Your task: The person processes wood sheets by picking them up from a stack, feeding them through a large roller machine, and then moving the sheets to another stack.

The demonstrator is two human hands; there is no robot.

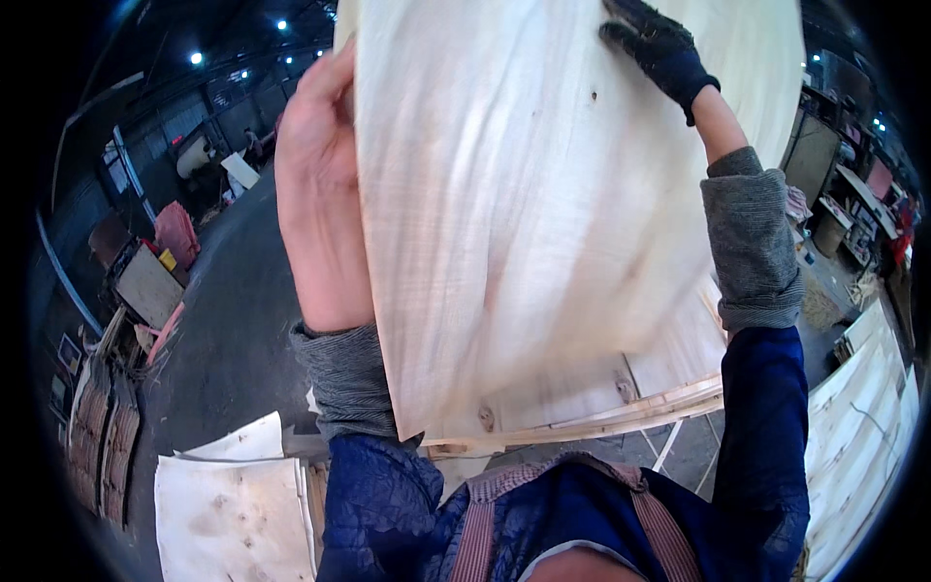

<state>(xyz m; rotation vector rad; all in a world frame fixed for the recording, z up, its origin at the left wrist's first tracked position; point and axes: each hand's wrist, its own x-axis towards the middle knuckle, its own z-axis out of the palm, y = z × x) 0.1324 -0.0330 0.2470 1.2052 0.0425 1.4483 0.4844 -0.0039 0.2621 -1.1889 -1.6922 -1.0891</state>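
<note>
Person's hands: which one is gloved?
The right hand, in a black glove, against the pale wood sheet's face; the left hand, at its left edge, is bare.

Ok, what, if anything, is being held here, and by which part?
A pale wood sheet, held at its left edge by the bare left hand, partly hidden behind it; the gloved right hand rests on its face.

L hand (318,126) partly hidden behind wood sheet (543,194) (top cut off, btw).
</note>
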